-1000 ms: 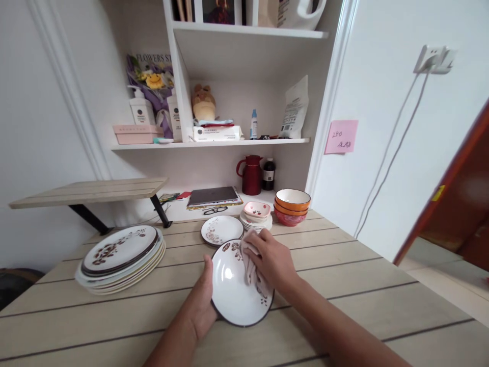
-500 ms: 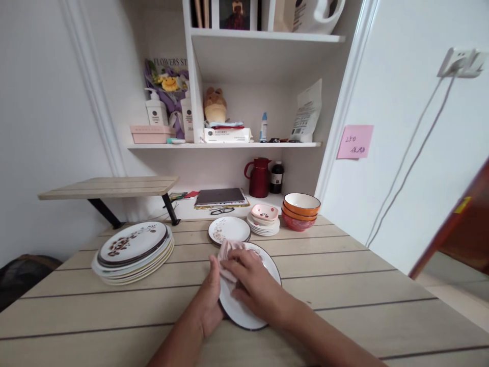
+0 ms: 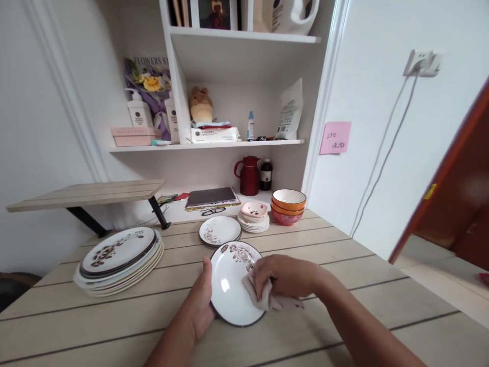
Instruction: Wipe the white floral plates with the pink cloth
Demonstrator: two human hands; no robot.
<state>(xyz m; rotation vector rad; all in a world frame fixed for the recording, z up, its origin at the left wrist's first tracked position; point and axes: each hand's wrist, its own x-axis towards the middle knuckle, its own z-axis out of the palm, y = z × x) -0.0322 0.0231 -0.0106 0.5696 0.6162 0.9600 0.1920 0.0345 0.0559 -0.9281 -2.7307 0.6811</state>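
Observation:
A white plate (image 3: 231, 290) with a dark rim and brown flower print is tilted up slightly above the table. My left hand (image 3: 204, 303) grips it by its left edge, thumb at the rim and the other fingers hidden beneath. Bunched in my right hand (image 3: 284, 275) is a pale pink cloth (image 3: 263, 295), pressed against the right side of the plate, with a loose end hanging past the rim. Just behind lies a short stack of similar plates (image 3: 219, 230).
Large plates (image 3: 118, 252) are stacked at the left, near a raised wooden stand (image 3: 87, 193). Small dishes (image 3: 254, 219) and orange and red bowls (image 3: 288, 206) sit at the back. Behind them are glasses (image 3: 214, 210), a laptop (image 3: 211, 197), a red jug (image 3: 249, 176) and a dark bottle (image 3: 266, 175).
My right hand has moved the cloth from the plate's upper left to its right edge, uncovering the flower print. My left hand still holds the plate. The view has shifted to the right.

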